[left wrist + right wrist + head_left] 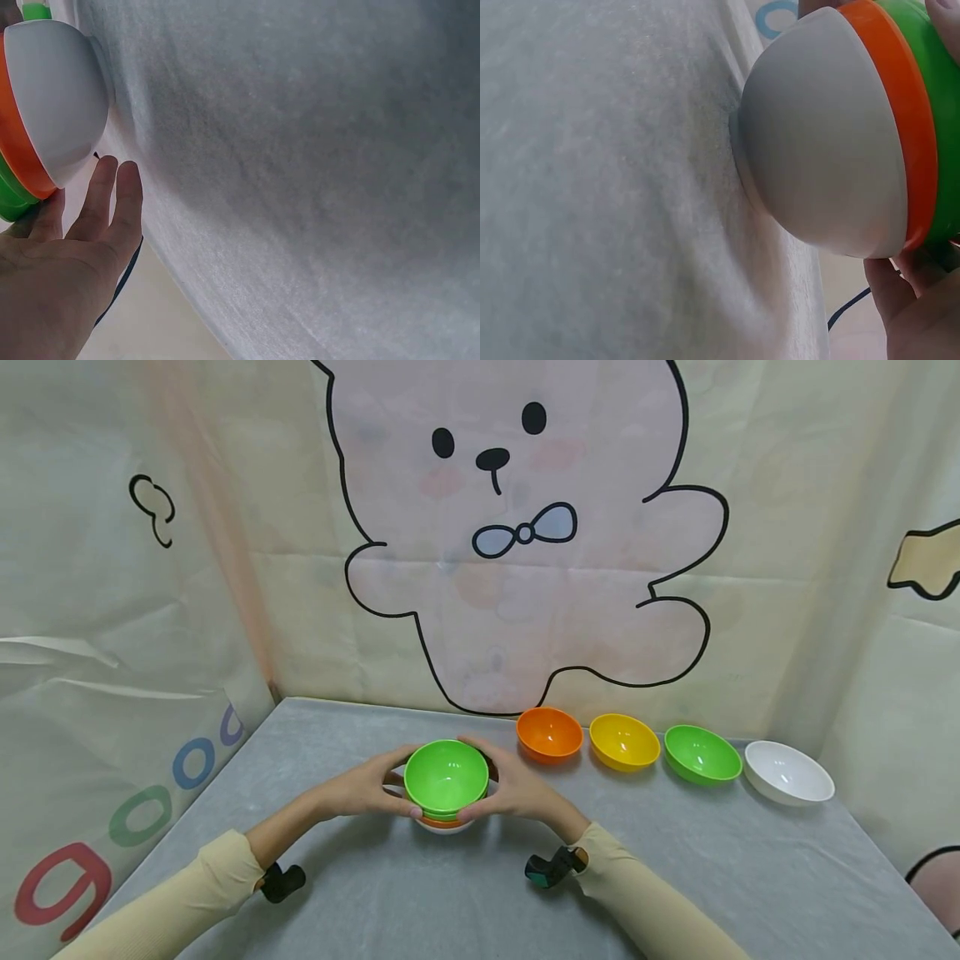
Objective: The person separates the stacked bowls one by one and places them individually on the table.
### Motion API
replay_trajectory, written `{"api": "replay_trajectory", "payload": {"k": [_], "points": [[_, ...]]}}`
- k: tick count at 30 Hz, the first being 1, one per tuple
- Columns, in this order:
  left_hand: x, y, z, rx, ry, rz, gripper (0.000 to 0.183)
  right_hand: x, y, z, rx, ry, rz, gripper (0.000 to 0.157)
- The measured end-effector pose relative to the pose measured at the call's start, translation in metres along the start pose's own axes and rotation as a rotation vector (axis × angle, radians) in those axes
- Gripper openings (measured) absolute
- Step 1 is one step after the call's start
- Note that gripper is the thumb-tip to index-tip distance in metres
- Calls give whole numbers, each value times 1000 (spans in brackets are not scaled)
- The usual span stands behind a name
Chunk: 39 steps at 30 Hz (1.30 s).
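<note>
A stack of nested bowls stands on the grey cloth between both hands. A green bowl (446,774) is on top, an orange bowl (904,112) shows below it, and a white bowl (821,139) is at the bottom with its foot on the cloth. From the left side, my left hand (366,789) holds the stack, thumb at the near rim; two of its fingers (126,199) extend free of the bowls. My right hand (521,787) grips the opposite side, its thumb also near the front. The far fingertips are partly hidden behind the bowls.
Along the back right of the table (360,893) stand separate bowls in a row: orange (550,737), yellow (625,743), green (702,756) and white (787,774). A printed cloth backdrop (300,635) rises behind the table and along its sides.
</note>
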<state>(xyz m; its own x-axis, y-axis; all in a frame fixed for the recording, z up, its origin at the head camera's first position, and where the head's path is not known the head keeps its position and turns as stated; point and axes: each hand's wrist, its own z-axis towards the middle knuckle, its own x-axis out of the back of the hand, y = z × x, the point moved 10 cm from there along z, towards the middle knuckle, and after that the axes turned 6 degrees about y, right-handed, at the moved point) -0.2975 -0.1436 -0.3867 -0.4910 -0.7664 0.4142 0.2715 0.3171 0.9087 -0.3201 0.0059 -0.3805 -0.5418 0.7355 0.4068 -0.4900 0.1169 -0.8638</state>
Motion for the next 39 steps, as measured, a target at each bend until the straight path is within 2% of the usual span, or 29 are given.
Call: {"api": "replay_trajectory", "payload": {"k": [4,10,15,22,39], "points": [[0,0,0,-1,4,1,89,1,0,1,-2,15,-8,97],[0,-1,1,-1,2,-7,89,2,-3,1,43,36,-23,92],[0,-2,1,-1,2,-4,88,3,-5,1,63,50,14,89],[1,0,1,-15,5,-9,89,3,-42,-3,60,59,46,85],[1,-1,2,-14,1,-1,89,6,-43,-3,75,80,42,86]]}}
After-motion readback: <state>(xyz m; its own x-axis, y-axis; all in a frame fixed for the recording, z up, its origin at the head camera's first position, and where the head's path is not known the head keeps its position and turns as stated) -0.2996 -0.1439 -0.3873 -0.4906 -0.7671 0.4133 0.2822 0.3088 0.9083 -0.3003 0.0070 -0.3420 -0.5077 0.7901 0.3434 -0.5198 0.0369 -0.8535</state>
